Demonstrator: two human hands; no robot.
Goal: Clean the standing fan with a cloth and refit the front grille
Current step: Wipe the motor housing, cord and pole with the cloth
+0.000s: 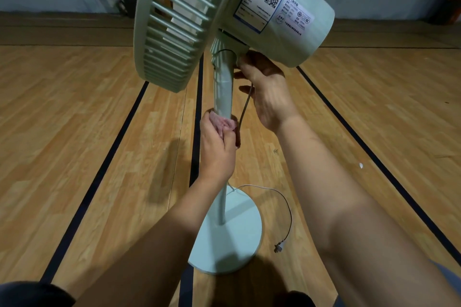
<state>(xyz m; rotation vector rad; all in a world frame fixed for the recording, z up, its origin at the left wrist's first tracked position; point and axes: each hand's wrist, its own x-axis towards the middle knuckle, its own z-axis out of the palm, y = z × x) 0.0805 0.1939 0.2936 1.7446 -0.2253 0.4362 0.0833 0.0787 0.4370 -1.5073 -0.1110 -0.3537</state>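
Left hand [217, 149] fingers curled round pink cloth [225, 124] on fan pole [223, 92], centre; right hand [267, 92] fingers bent beneath motor housing [287, 22]. Could tip: head-heavy, unsteady push.

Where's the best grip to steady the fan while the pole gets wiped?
Probably the neck under the motor housing, where the right hand already sits. Come from the rear right: the grille fills the front, and the left hand works the cloth round the pole lower down. The narrow neck suits a wrap.
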